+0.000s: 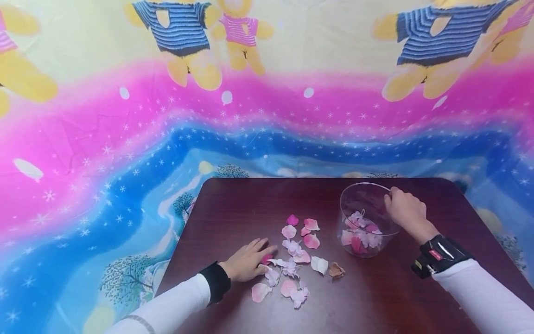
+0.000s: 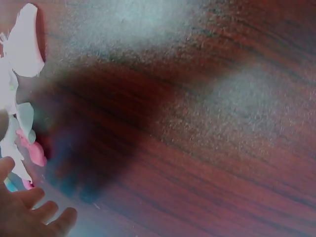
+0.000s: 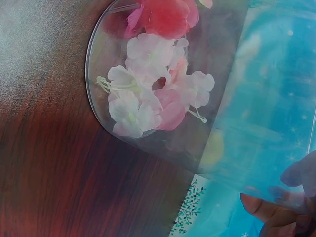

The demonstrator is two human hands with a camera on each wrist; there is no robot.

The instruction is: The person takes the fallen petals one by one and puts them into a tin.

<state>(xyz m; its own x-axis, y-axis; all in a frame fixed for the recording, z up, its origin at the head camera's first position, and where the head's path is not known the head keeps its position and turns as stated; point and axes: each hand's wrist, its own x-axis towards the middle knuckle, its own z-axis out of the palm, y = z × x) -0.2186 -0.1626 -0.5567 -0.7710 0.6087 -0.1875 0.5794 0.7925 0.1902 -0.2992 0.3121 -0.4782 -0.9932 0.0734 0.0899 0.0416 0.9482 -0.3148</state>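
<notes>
A clear plastic tub [image 1: 354, 199] stands on the dark wooden table [image 1: 375, 297] with pink and white petals [image 1: 362, 234] in its bottom. My right hand [image 1: 403, 208] grips its far right rim; the right wrist view shows fingertips [image 3: 261, 205] pinching the clear wall [image 3: 247, 123], with petals [image 3: 153, 84] inside. My left hand [image 1: 249, 260] lies flat on the table, fingers straight, with their tips on a dark pink petal [image 1: 267, 258] at the left edge of several loose petals [image 1: 292, 260]. In the left wrist view, the fingers [image 2: 29, 210] lie beside petals [image 2: 22, 49].
A brown dried petal [image 1: 336, 270] and a white one [image 1: 319, 264] lie between the scatter and the tub. A bright cartoon-bear cloth [image 1: 125, 139] hangs behind and drapes past the table's left edge. Bare tabletop [image 2: 207, 123] spreads around my left hand.
</notes>
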